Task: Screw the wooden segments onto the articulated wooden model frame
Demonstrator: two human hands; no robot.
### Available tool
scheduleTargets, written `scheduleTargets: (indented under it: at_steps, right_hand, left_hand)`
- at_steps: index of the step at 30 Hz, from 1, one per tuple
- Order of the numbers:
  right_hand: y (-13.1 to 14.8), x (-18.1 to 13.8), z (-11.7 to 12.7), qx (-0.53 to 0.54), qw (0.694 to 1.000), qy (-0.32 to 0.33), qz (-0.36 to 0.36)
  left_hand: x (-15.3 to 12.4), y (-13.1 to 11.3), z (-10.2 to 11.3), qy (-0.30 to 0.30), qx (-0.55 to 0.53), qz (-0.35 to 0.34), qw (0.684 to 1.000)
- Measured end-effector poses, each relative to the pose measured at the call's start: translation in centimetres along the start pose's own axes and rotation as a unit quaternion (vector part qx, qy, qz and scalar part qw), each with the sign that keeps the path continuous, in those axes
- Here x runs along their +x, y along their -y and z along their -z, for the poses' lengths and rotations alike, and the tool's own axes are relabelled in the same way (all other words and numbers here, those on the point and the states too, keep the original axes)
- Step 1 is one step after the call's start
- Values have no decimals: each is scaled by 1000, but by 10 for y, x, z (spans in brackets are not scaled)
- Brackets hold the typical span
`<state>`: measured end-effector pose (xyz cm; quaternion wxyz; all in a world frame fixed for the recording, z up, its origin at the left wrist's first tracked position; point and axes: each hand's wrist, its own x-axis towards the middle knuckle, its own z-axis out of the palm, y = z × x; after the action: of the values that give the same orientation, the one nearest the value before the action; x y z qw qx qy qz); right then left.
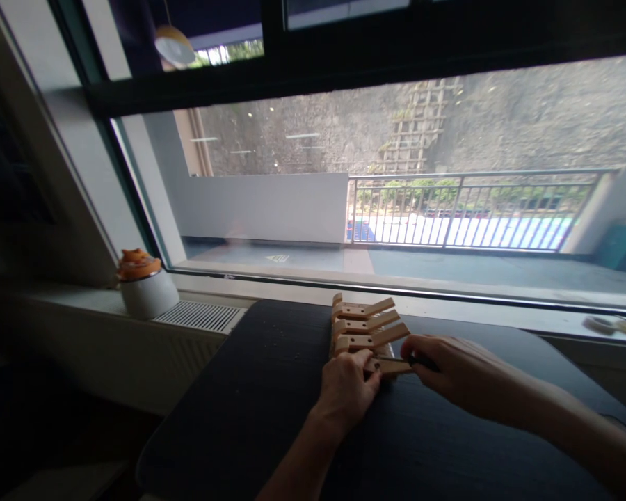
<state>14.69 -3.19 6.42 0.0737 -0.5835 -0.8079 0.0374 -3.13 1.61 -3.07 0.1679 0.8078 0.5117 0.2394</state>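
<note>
On the dark table stands a small wooden rack (362, 324) made of several pale slats with upturned ends, each with small dark holes. My left hand (347, 390) is closed on the rack's near end, its fingers and thumb pressed around the nearest slat and covering part of it. My right hand (451, 369) grips what looks like a black-handled screwdriver (422, 361). Its thin shaft points left along the nearest slat, toward a hole beside my left thumb. Whether the tip touches the hole cannot be made out.
The black table (271, 390) has rounded corners and meets a window sill (313, 291). A white pot with an orange top (149, 287) sits left of it by a vent grille (203, 316). Roll-like objects (599, 324) lie on the sill at right.
</note>
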Motion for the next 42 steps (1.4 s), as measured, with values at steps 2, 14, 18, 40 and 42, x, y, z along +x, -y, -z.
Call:
scheduleTargets:
  at_steps: [2, 14, 18, 40, 42]
  right_hand:
    - [-2, -2, -8, 0, 1000, 0, 5]
    - [-22, -24, -49, 26, 988, -149, -9]
    - [-15, -26, -44, 34, 973, -227, 18]
    - [1, -29, -102, 10, 933, -286, 218]
    - [2, -28, -102, 14, 935, -286, 212]
  left_hand:
    - [0, 1, -1, 2, -2, -8, 1000]
    - [0, 0, 1, 21, -6, -1, 1000]
    - [0, 0, 0, 23, -2, 1, 1000]
    - [2, 5, -2, 31, 26, -18, 999]
    - [2, 5, -1, 33, 28, -23, 999]
